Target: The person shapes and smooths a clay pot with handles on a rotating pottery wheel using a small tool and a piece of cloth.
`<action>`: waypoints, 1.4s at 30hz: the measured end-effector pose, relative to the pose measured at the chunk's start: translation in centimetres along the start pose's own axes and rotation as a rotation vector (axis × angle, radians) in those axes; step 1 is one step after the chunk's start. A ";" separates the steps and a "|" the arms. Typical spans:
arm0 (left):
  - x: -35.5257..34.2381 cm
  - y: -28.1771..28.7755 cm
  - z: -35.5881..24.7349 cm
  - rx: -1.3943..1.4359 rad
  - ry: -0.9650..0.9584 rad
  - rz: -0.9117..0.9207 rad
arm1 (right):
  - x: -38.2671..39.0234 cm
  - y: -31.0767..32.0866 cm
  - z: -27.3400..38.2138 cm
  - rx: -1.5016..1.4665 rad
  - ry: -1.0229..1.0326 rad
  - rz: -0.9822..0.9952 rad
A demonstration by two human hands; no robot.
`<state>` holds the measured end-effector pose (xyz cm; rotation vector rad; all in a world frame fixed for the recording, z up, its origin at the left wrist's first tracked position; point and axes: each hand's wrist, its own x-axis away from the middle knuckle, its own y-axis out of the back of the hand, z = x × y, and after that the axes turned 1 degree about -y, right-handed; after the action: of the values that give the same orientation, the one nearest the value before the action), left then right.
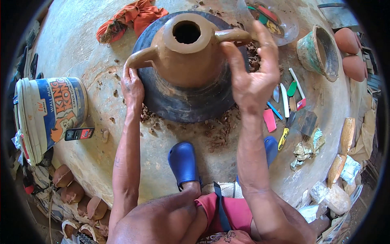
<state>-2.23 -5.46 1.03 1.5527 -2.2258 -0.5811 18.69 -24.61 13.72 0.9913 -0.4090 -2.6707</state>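
Note:
A brown clay jar [185,61] with a round dark mouth and two side handles stands upright on a dark round turntable [183,112]. My left hand [132,88] is at the outer bend of the left handle [142,57], its fingers closed against it. My right hand [256,77] is beside the right handle [232,35], thumb and fingers spread on either side of its outer end. The right fingers are slightly blurred, and whether they touch the clay cannot be told.
A paint bucket [61,110] with a phone [79,134] against it stands left. An orange cloth [134,18] lies behind. At right are a clear basin [286,28], a green pot [308,53], several small tools and a yellow marker [283,138]. Clay scraps surround the turntable.

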 end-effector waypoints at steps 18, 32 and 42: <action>-2.0 0.3 1.4 0.053 -0.002 0.052 | 1.7 -2.1 0.9 -0.337 -0.410 -0.193; -1.8 0.3 0.9 0.095 0.040 0.040 | 2.0 -2.2 2.3 -0.461 -0.574 -0.260; -1.7 0.3 1.5 0.148 0.032 0.022 | 0.9 -1.7 -0.1 -0.471 -0.627 -0.217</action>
<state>-2.68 -3.56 -0.20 1.5935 -2.3040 -0.3902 17.78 -23.35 12.53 0.0542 0.2339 -3.0142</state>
